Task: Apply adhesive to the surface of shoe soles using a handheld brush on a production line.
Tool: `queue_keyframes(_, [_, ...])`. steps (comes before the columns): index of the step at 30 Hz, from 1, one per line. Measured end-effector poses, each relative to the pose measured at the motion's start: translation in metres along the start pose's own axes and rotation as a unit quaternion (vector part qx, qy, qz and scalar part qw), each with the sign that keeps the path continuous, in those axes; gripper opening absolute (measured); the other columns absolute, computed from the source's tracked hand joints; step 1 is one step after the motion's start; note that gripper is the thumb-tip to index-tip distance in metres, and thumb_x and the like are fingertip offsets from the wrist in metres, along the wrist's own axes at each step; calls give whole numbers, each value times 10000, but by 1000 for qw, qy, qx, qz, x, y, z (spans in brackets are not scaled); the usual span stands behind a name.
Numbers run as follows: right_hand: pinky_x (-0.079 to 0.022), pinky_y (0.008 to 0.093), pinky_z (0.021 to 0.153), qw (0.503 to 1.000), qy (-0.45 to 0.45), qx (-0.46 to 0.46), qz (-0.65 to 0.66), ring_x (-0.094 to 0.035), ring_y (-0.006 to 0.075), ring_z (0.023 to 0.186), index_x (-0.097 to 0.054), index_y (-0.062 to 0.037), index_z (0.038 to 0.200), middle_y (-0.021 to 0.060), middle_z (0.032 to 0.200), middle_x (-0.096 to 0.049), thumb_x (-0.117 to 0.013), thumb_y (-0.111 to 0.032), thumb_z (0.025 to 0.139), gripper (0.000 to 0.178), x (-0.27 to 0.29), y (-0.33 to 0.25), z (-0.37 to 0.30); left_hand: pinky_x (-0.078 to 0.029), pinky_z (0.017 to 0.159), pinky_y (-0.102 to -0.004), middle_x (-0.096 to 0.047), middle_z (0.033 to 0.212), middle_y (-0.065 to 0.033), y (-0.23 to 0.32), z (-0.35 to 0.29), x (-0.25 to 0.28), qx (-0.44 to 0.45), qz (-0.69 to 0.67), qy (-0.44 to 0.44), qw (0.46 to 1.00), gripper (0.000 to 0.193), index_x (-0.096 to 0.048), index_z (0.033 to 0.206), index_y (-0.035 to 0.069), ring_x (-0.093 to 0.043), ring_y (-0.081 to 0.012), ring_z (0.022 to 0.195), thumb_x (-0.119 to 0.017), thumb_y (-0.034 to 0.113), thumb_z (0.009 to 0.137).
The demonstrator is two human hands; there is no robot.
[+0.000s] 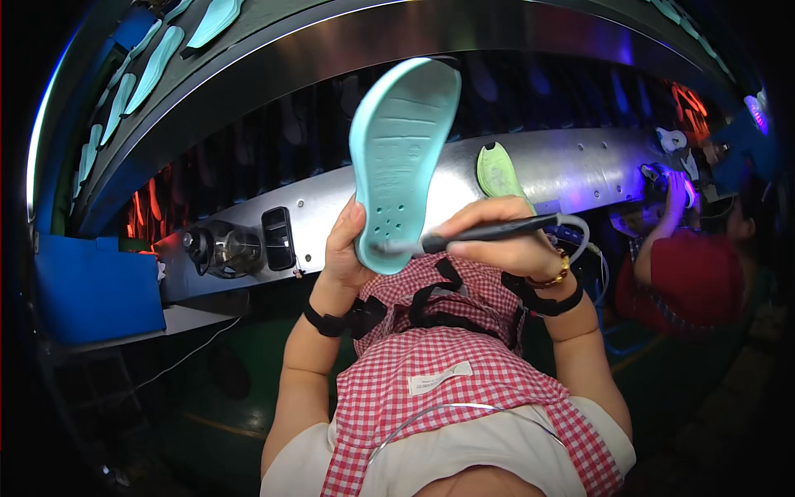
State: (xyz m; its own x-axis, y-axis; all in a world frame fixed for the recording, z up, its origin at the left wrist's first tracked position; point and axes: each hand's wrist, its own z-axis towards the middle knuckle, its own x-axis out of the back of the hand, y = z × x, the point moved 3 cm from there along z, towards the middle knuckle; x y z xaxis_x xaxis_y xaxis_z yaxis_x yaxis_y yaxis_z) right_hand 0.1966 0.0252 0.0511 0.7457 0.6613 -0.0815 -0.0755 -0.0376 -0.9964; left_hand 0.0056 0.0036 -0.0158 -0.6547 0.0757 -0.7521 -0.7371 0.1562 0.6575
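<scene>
- Left hand point(344, 244): grip grasping the turquoise sole point(402, 157) by its lower end, above the worktop point(323, 207).
- Right hand point(505, 240), right of the sole: grip pinching a corded black tool point(517, 226).
- Apparent step: working the sole's lower end; next calls for steady support.

A turquoise shoe sole point(403, 145), lined and dark-dotted, stands wide end up; from its right, a black corded tool point(497, 231) points its blurred tip across the sole's lower end.
</scene>
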Motion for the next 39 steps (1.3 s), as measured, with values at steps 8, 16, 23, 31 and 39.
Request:
queue_keyframes(8, [-490,270,722,977,-161,117,-82,-625,201,804,-630,5,901,127,891,-640,-662,-14,707,198,4,-1,6,-518,753,-303,-546,1065,-158,11,5,-11,164,30,-37,985,490,-370,1236,-20,-595,-194,895,-453,291,866])
queue_keyframes(16, [-491,290,746,937,-284,123,-160,-623,215,854,-623,-3,901,120,902,-641,-646,-6,711,192,8,0,8,-508,697,-268,-567,1009,-148,11,8,-2,265,114,-15,957,461,-452,1156,-45,-599,-168,836,-530,269,828])
queue_keyframes(23, [-478,334,805,933,-270,152,-184,-608,261,917,-628,17,912,153,933,-633,-650,20,698,215,23,-5,3,-469,774,-285,-532,1110,-159,17,4,-9,271,231,-56,933,534,-428,1206,-39,-565,-195,927,-531,305,811])
queue_keyframes(31, [-475,306,816,953,-196,160,-164,-602,227,930,-615,12,933,146,960,-626,-643,14,719,217,31,17,-11,-466,741,-274,-576,1017,-137,28,-3,4,216,207,-58,953,557,-458,1171,-43,-572,-180,872,-513,344,774])
queue_keyframes(39, [-499,288,774,961,-68,194,-187,-622,218,874,-631,-5,904,134,921,-638,-643,21,708,198,22,23,-12,-422,719,-250,-586,963,-129,47,-21,11,136,216,13,967,563,-505,1104,-62,-556,-173,817,-466,373,749])
